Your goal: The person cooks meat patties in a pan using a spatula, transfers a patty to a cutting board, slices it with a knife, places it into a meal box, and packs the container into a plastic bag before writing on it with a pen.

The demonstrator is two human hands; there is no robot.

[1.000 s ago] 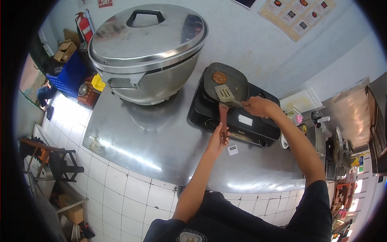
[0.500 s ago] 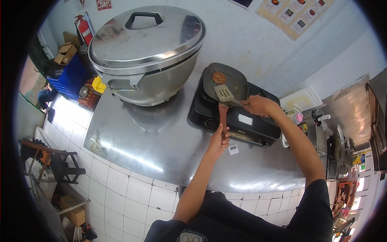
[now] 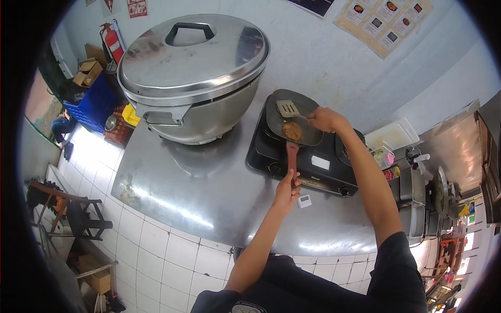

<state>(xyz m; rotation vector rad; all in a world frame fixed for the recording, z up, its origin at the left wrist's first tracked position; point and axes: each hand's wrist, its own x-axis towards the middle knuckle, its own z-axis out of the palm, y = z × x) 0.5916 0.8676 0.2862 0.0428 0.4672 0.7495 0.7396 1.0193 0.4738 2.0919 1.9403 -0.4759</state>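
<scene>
My left hand (image 3: 287, 191) is wrapped round the reddish-brown handle of a dark square frying pan (image 3: 308, 106). The pan sits over the left burner of a black two-burner gas stove (image 3: 308, 169). A brown patty (image 3: 293, 131) lies in the pan near the handle side. My right hand (image 3: 324, 120) grips a slotted spatula (image 3: 287, 108), its pale blade over the pan's far left part, apart from the patty. Just in front of the stove, near my left hand, is a small white digital timer (image 3: 304, 201).
A big lidded steel cooker (image 3: 203, 112) stands left of the stove on the steel table (image 3: 172, 182). A white board (image 3: 394, 134), a can (image 3: 391, 173) and steel pans are at the right. Left on the floor are a blue crate (image 3: 94, 107) and a dark stool (image 3: 83, 214).
The patty has gone from the pan's far side to near the handle. The spatula blade has shifted away from the handle towards the far side, and my right hand has moved up with it.
</scene>
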